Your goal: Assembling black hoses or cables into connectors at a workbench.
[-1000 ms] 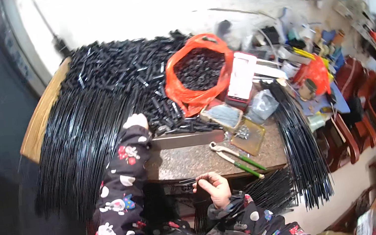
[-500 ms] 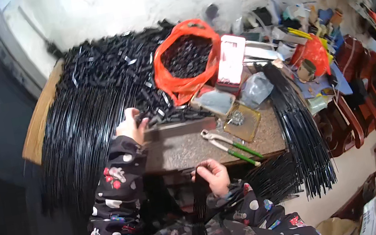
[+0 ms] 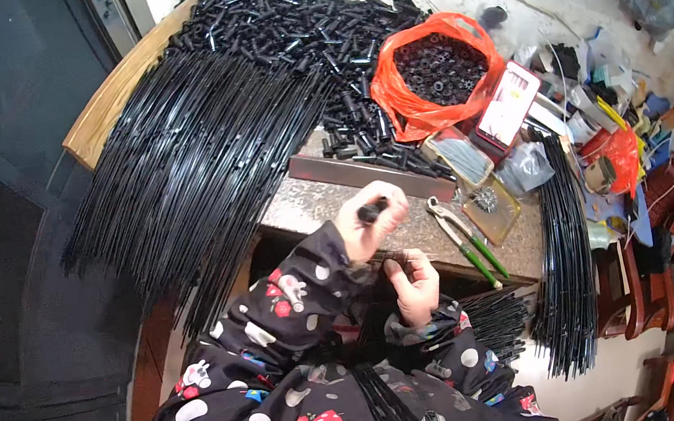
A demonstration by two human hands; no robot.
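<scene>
My left hand (image 3: pixel 368 225) is closed around a short black tubular piece (image 3: pixel 371 211), whose round end shows between thumb and fingers. Just below and to the right, my right hand (image 3: pixel 416 288) pinches thin black rods (image 3: pixel 397 254) near the table's front edge. Their far ends are partly hidden under my left wrist. More black rods (image 3: pixel 391 413) lie against my lap. Beyond my hands, a metal bar (image 3: pixel 372 177) fronts a large heap of black tubular pieces (image 3: pixel 297 33). Green-handled pincers (image 3: pixel 467 243) lie to the right of my hands.
Long black rods (image 3: pixel 194 164) cover the table's left side; another bunch (image 3: pixel 561 261) hangs off the right. A red plastic bag (image 3: pixel 395 105) holds small black rings. Nearby are a lit phone (image 3: pixel 508 104), a box of thin pins (image 3: pixel 463 159) and a small tray (image 3: pixel 501 222).
My left hand has come back from the heap's edge to just above my right hand, with a black tubular piece in it. The view has swung leftward, and the rods have shifted.
</scene>
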